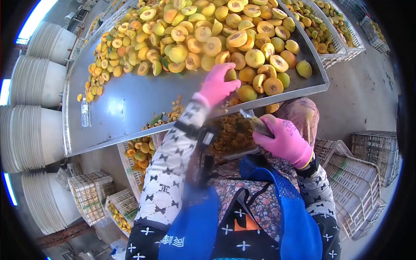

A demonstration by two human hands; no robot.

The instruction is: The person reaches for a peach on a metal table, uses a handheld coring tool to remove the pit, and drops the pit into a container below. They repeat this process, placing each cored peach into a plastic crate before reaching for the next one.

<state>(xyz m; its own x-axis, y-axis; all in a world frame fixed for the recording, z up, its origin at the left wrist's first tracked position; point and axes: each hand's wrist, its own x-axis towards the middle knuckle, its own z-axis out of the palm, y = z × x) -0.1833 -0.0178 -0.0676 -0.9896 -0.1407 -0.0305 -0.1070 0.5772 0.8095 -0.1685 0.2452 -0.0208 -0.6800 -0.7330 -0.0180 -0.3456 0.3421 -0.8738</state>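
My left hand (216, 84), in a pink glove, reaches onto a steel table (125, 104) and closes its fingers on a yellow peach (231, 74) at the near edge of a big pile of whole and halved peaches (203, 34). My right hand (284, 141), also pink-gloved, stays close to my body below the table's edge and grips a small knife (255, 123) with its blade pointing up-left. Peach pits (232, 134) fill a container under the table between the hands.
A water bottle (85, 112) lies on the table's left side. Stacked white tubs (30, 134) stand at left. Plastic crates (355, 182) sit at right, crates of peaches (333, 26) beyond the table and below it (138, 151).
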